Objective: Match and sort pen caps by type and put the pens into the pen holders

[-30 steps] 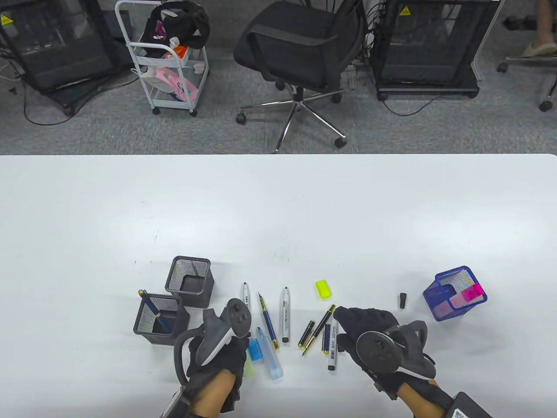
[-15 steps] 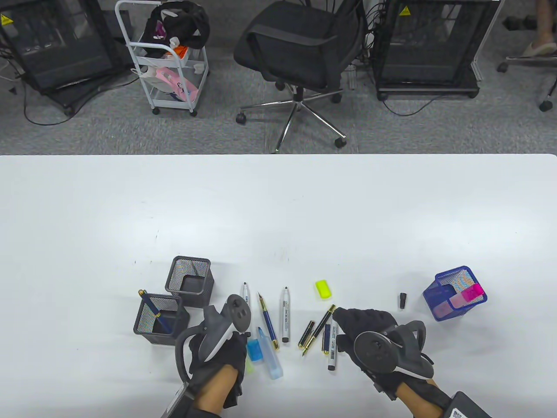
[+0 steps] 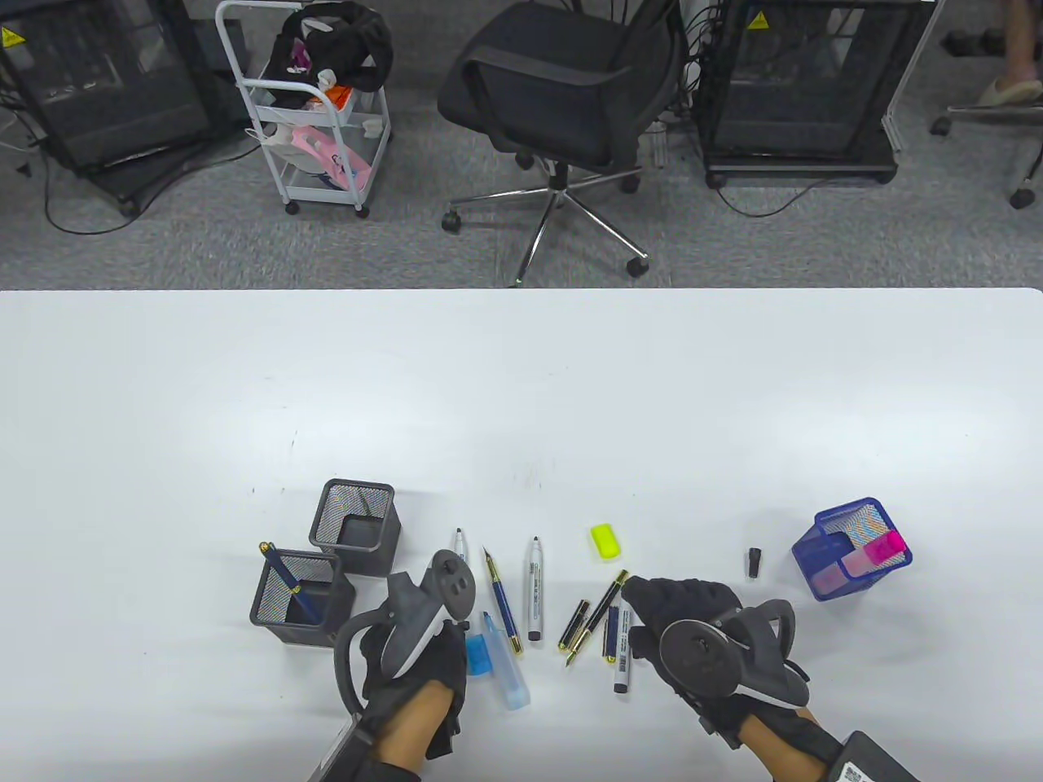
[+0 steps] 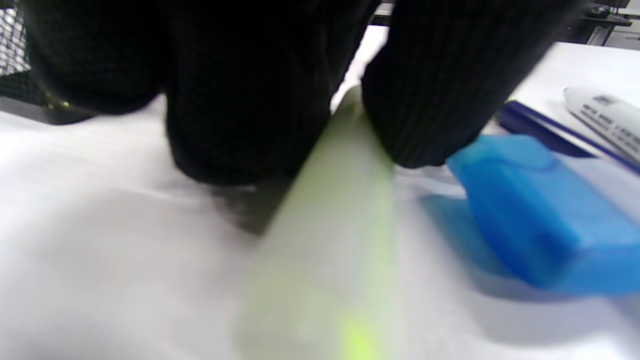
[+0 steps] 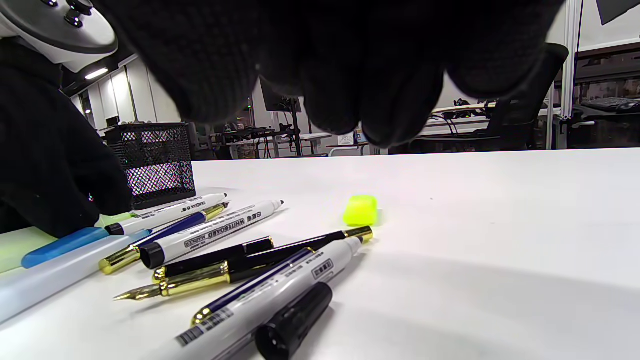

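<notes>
My left hand (image 3: 444, 652) sits at the table's front, left of the pen row. In the left wrist view its fingertips (image 4: 240, 125) pinch a pale green highlighter (image 4: 330, 240) lying on the table; the table view hides that pen under the hand. A blue highlighter cap (image 3: 477, 654) and its pale blue body (image 3: 509, 676) lie just right of it. My right hand (image 3: 644, 590) hovers with loosely curled fingers over a whiteboard marker (image 3: 622, 652) and a black fountain pen (image 3: 599, 615), holding nothing. A yellow cap (image 3: 605, 541) lies beyond the pens.
Two black mesh holders (image 3: 356, 525) (image 3: 300, 597) stand at the left, the nearer one with a blue pen. A blue mesh holder (image 3: 851, 550) with pink highlighters stands at the right, a small black cap (image 3: 754, 562) beside it. More markers (image 3: 534, 590) lie between the hands.
My left hand has slid a little right and toward the front, covering the green highlighter that showed beside it before. The right hand has barely moved.
</notes>
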Demonstrator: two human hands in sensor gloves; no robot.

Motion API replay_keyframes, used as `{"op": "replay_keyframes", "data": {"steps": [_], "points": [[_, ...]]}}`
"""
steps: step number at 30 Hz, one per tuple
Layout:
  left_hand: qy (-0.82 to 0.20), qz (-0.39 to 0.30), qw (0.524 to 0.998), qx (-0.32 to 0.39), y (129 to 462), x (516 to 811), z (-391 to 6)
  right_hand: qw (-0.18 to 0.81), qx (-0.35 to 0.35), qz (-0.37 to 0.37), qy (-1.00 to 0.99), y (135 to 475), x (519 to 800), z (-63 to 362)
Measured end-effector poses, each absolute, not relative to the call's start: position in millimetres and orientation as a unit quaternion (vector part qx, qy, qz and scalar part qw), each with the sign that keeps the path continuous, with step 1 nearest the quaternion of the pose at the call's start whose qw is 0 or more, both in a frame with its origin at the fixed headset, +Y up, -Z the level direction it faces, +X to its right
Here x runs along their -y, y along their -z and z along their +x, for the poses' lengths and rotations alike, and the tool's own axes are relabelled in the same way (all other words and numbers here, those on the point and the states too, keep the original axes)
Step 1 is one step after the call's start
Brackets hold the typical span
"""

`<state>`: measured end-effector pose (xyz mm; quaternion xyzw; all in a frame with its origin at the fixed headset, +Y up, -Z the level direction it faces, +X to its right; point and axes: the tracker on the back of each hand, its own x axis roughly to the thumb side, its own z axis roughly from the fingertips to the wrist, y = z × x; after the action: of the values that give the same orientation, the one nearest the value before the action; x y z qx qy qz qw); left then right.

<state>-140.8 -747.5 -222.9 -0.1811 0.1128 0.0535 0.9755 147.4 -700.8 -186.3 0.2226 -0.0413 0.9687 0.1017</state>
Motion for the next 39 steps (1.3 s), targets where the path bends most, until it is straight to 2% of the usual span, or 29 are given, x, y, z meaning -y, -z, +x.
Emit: {"op": "replay_keyframes", "data": {"steps": [5, 8, 12, 18, 29, 34, 39], "points": [[-0.110, -0.134, 0.981, -0.090, 220, 724, -147, 0.104, 0.042, 0.219, -0.969, 187, 701, 149], [-0.187, -0.123, 0.974, -0.039, 216, 709, -150, 0.105, 0.040, 0.217, -0.970, 188, 701, 150], [-0.264, -0.138, 0.954, 0.025, 213, 697, -154, 0.104, 0.039, 0.216, -0.970, 189, 702, 150], [-0.345, -0.150, 0.925, 0.052, 210, 690, -165, 0.105, 0.037, 0.218, -0.970, 188, 703, 148], [-0.380, -0.131, 0.913, 0.071, 209, 687, -173, 0.102, 0.028, 0.214, -0.971, 186, 703, 146], [-0.379, -0.107, 0.915, 0.088, 207, 685, -170, 0.076, 0.022, 0.192, -0.978, 192, 689, 141], [-0.363, -0.088, 0.921, 0.114, 204, 683, -162, 0.037, -0.021, 0.137, -0.990, 218, 670, 123]]}}
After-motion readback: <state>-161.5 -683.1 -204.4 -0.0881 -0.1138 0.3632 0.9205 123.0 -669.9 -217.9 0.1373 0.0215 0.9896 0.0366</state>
